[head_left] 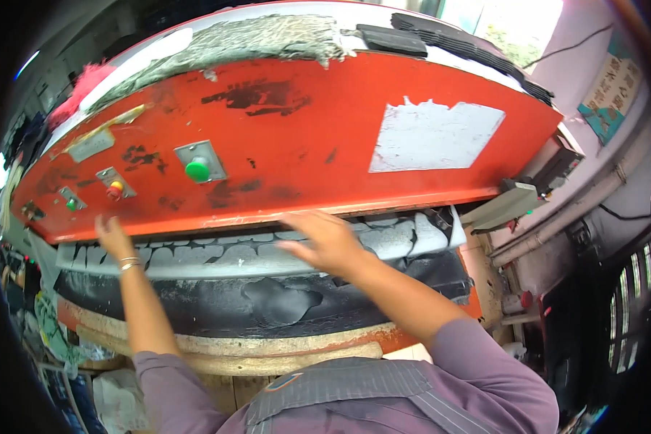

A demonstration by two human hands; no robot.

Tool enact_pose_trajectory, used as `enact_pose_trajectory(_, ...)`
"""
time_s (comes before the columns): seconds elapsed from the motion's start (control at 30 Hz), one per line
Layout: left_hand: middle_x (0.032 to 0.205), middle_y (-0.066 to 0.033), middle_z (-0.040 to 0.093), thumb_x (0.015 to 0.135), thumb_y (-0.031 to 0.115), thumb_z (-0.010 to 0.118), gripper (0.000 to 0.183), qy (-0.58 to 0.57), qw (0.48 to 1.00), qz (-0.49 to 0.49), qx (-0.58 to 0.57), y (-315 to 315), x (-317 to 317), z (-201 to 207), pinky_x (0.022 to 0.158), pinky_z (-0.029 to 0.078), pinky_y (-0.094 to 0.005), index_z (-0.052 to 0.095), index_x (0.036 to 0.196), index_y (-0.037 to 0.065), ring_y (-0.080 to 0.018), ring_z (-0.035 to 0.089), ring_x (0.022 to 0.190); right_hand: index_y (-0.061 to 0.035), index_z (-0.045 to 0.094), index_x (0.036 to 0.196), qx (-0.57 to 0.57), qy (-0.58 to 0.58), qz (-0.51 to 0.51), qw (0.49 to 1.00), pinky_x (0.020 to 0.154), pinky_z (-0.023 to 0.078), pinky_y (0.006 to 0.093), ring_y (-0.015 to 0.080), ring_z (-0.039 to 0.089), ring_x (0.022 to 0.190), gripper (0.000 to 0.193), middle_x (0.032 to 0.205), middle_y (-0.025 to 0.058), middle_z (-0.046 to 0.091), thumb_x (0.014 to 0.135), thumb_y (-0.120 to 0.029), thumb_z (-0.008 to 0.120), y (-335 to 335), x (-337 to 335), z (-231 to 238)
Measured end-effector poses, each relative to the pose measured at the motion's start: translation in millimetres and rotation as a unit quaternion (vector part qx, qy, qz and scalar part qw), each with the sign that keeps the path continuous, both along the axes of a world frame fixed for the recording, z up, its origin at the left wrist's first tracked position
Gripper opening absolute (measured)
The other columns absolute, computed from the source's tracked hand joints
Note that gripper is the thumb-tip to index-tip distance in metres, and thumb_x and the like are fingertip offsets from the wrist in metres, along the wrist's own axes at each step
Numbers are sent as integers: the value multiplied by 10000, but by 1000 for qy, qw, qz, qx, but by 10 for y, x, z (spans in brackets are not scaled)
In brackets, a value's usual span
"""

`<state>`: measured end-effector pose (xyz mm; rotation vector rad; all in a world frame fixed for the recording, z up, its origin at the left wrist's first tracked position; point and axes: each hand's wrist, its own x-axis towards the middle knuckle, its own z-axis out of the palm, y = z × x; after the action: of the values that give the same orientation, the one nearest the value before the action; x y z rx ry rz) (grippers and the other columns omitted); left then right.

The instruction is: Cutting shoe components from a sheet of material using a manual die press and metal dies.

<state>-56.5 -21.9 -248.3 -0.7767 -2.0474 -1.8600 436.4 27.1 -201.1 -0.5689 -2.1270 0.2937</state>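
Both bare hands are raised at the lower edge of a wide orange machine panel (304,145). My left hand (112,237), with a bracelet at the wrist, has its fingers apart and holds nothing. It is nearest to a red knob (114,190) and a small green button (71,205). My right hand (327,242) is open too, thumb apart from the fingers, over a pale grey slab (246,257) marked with dark patches. In front of the slab lies a black sheet (188,298), with a loose-looking dark piece (282,300) on it.
A large green push button (197,170) stands out from the panel. A frayed grey cloth (267,40) and black ribbed strips (456,43) lie on top of the machine. A worn pale ledge (231,358) runs along the front, close to my body. A grey bracket (510,206) juts out at the right.
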Motion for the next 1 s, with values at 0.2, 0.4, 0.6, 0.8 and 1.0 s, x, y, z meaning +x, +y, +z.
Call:
enact_pose_trajectory(0.2, 1412, -227, 423, 902, 232, 499, 564, 149, 979, 86, -107, -787, -2063, 898, 1067, 299, -371, 387, 1387, -34, -344, 425, 1280, -73, 519, 1004, 74, 106, 49, 990, 574, 511, 413, 286, 640, 700, 332, 802, 87, 625, 810, -291, 679, 116, -1476, 911)
enact_pose_trajectory(0.4, 1302, -140, 552, 924, 184, 489, 431, 37, 972, -119, -199, -1227, -1211, 454, 998, 378, -312, 511, 1313, -1, -197, 537, 1144, -78, 469, 993, -22, 10, 88, 996, 523, 480, 450, 334, 622, 653, 290, 786, 116, 611, 856, -287, 616, -49, -1282, 579)
enact_pose_trajectory(0.6, 867, -61, 684, 841, 103, 662, 174, -72, 911, -278, -297, -1418, 1689, -30, 738, 501, -263, 691, 980, 3, -119, 615, 794, -22, 562, 1072, -190, -359, 183, 895, 825, 465, 451, 339, 579, 993, 528, 988, 168, 611, 791, -457, 662, -890, 336, -356)
enact_pose_trajectory(0.8, 1106, -204, 605, 769, 501, 693, 718, 7, 861, -222, -456, -1135, 2752, -206, 961, 415, -408, 555, 1176, -74, -350, 524, 1107, -2, 574, 1094, -169, -318, 52, 931, 852, 459, 392, 298, 542, 977, 512, 971, 136, 577, 657, -198, 756, -1576, 781, -743)
enact_pose_trajectory(1.0, 1155, -244, 596, 663, 543, 775, 896, 16, 759, -190, -623, -736, 3276, -64, 980, 402, -444, 475, 1235, -78, -361, 540, 1144, -17, 593, 919, -166, -276, 22, 946, 826, 484, 372, 294, 562, 929, 305, 921, 132, 590, 627, -59, 670, -1524, 830, -738)
